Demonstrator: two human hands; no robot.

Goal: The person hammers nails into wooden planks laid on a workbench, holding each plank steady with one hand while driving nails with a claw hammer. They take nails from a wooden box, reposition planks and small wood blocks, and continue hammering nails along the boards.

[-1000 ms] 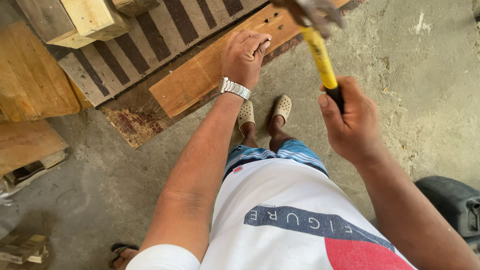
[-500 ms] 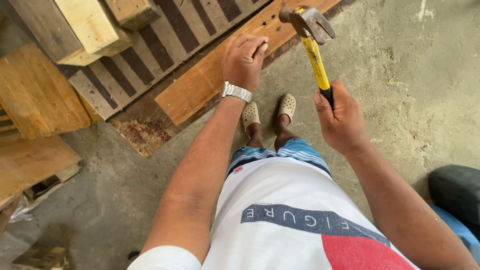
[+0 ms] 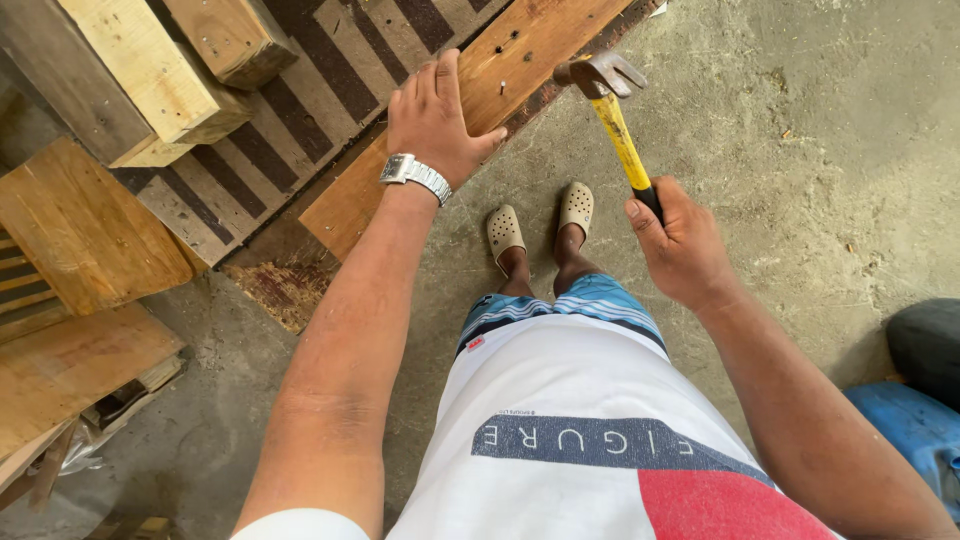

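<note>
Yellow-handled hammer (image 3: 622, 140) is gripped in the right hand (image 3: 682, 245), fist closed round its black grip, head up at twelve o'clock. Left hand (image 3: 434, 118) lies flat, fingers spread, holding nothing, on an orange-brown plank (image 3: 530, 45). A nail (image 3: 503, 88) stands at its three o'clock.

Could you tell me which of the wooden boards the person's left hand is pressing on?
The left hand lies flat on the orange-brown plank at the pallet's near edge, beside the concrete floor. It alone has a nail standing up; the striped slats lie farther away.
</note>
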